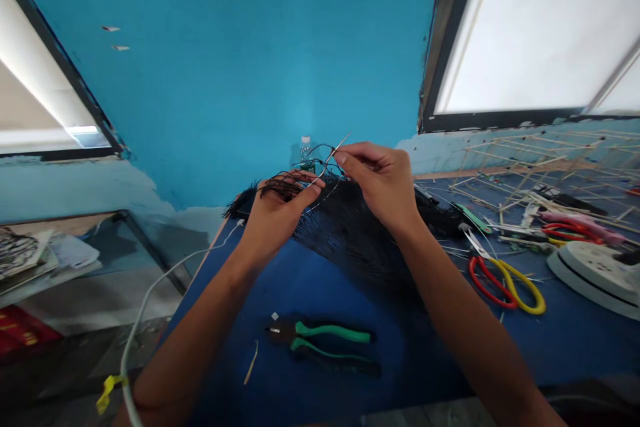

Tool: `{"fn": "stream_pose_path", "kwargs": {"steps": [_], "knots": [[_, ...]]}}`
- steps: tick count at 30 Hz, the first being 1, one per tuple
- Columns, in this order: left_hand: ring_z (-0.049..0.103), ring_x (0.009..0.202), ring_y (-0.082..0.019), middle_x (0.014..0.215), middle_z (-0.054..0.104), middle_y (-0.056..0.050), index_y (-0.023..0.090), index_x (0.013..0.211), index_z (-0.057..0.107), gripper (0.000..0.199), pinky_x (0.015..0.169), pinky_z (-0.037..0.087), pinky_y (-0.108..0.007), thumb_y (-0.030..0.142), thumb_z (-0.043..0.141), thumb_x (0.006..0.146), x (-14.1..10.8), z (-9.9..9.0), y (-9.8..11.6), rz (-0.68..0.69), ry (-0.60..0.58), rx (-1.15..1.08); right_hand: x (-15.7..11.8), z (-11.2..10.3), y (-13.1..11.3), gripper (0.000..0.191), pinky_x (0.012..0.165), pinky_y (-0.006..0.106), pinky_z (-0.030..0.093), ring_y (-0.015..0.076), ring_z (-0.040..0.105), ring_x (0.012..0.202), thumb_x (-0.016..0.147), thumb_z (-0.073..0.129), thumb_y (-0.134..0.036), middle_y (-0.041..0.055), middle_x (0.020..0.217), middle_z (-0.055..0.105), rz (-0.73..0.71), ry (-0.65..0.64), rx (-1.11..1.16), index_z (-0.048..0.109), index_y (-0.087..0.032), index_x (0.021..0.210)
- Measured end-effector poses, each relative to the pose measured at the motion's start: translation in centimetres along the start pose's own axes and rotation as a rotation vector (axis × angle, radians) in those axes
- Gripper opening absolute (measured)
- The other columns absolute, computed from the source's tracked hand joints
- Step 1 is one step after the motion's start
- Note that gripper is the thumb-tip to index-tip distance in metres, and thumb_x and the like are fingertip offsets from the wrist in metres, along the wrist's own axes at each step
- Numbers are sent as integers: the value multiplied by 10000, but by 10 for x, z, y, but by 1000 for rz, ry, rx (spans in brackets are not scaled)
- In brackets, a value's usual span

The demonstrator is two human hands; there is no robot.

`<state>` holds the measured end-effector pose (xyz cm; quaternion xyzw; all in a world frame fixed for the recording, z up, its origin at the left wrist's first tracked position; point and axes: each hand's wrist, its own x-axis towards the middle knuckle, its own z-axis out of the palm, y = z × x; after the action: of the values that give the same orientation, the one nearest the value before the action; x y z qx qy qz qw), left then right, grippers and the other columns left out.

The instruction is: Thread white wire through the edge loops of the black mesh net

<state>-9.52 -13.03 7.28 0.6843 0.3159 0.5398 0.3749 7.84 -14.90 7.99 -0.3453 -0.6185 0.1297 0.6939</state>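
My left hand [277, 210] is closed on a bunch of thin black cords [280, 185], with thumb and finger pinched together. Between the hands runs a thin pale stick [330, 157], tilted up to the right, with loops of black cord around it. My right hand [383, 180] pinches the upper part of the stick and cord with thumb and forefinger. Below the hands a mass of black fibres [345, 233] lies on the blue table [230, 360]. Nearer to me rest pliers with green and black handles [330, 331].
Red-and-yellow scissors [505, 277] and a white round device [595, 273] lie at right. Thin sticks form a frame [530, 153] behind them. A small bottle [306, 150] stands by the blue wall [225, 67]. A white cable [145, 307] hangs at left.
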Motion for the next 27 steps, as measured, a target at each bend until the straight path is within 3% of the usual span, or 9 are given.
{"fn": "stream_pose_path", "kwargs": {"steps": [2, 5, 8, 12, 16, 19, 22, 27], "knots": [[428, 541, -87, 701, 603, -1, 168, 780, 718, 86, 476, 299, -224, 252, 724, 765, 0, -1, -1, -38, -18, -37, 1, -2, 0, 150, 638, 253, 467, 93, 581, 663, 861, 771, -340, -15, 740, 701, -27, 9, -13, 789, -192, 845], [356, 496, -63, 628, 474, 34, 172, 732, 636, 26, 449, 239, -204, 186, 652, 747, 1, -2, -4, -72, -81, -166, 2, -5, 2, 192, 583, 243, 450, 87, 563, 626, 856, 779, -374, -26, 697, 645, 25, -92, 88, 746, -187, 827], [326, 498, -52, 625, 421, 46, 169, 727, 593, 155, 432, 209, -188, 259, 710, 774, 1, -1, -5, -99, -118, -199, 1, -4, 4, 224, 558, 245, 474, 90, 600, 621, 860, 773, -407, -24, 764, 629, 107, -173, 218, 698, -196, 854], [391, 540, -54, 644, 508, 23, 156, 679, 554, 278, 436, 235, -173, 309, 757, 791, -2, 3, -2, -95, -101, -138, -1, -2, 2, 243, 555, 245, 473, 85, 608, 615, 870, 763, -429, -21, 802, 624, 124, -234, 208, 672, -204, 881], [396, 492, -54, 665, 600, 45, 200, 904, 605, 222, 427, 247, -175, 236, 778, 770, -4, 3, 0, -135, -133, -255, -3, -2, -2, 258, 546, 252, 435, 85, 577, 617, 868, 767, -435, -16, 794, 603, 115, -255, 155, 654, -203, 861], [388, 479, -78, 545, 505, 76, 228, 1099, 640, 328, 433, 247, -185, 314, 775, 813, -3, 2, 1, -136, -161, -306, -4, -2, -4, 258, 530, 250, 399, 71, 509, 581, 868, 770, -425, -24, 748, 577, 117, -288, 125, 652, -196, 850], [360, 467, -83, 461, 413, 73, 185, 933, 680, 245, 465, 297, -204, 403, 752, 847, -2, 4, 1, -72, -75, -278, -5, -2, -6, 265, 547, 240, 404, 76, 495, 603, 876, 764, -417, -30, 704, 561, 107, -359, 162, 641, -183, 850], [374, 440, -83, 454, 448, 45, 178, 753, 675, 213, 437, 283, -221, 363, 710, 852, 0, 1, 2, -69, -13, -169, -4, -10, -11, 226, 605, 236, 431, 84, 502, 615, 897, 747, -373, -40, 651, 565, 210, -452, 305, 640, -174, 894]]}}
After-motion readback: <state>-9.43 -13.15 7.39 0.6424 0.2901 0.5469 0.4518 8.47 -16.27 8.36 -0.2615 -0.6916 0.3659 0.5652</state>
